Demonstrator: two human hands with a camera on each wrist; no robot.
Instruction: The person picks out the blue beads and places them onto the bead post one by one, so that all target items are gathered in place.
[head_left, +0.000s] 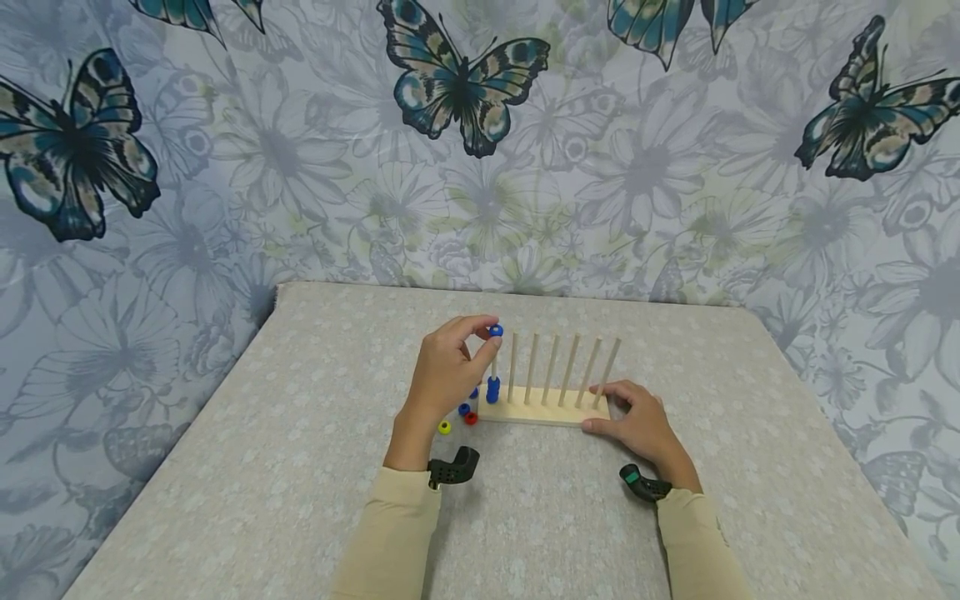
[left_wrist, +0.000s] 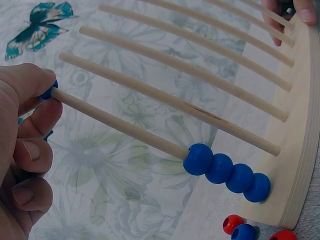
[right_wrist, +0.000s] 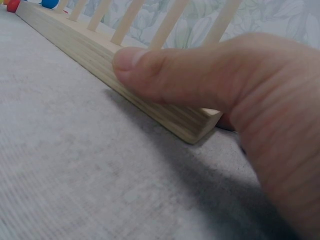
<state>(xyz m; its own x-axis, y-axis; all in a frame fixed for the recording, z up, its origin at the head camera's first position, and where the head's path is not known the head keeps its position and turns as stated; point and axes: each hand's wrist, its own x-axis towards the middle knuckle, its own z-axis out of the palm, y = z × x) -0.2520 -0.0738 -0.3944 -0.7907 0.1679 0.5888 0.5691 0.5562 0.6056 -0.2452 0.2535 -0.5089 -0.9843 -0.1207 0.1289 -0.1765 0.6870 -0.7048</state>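
Note:
A wooden peg stand [head_left: 536, 410] with a row of upright pegs rests on the table. My left hand [head_left: 441, 373] pinches a blue bead [head_left: 496, 331] between thumb and fingertips at the top of the leftmost peg. In the left wrist view this bead [left_wrist: 48, 92] sits around the peg's tip. Several blue beads [left_wrist: 220, 168] are stacked at the foot of the same peg; the other pegs carry none. My right hand [head_left: 637, 421] grips the right end of the stand, its thumb [right_wrist: 165, 75] along the front side and its fingers behind, partly hidden.
Loose beads lie by the stand's left end: a yellow bead [head_left: 445, 427], a red bead [head_left: 471, 418] and a blue bead [head_left: 463, 409], among others partly hidden by the left hand. The table has a light patterned cloth [head_left: 300, 467]. Behind it hangs a butterfly-print backdrop [head_left: 525, 208].

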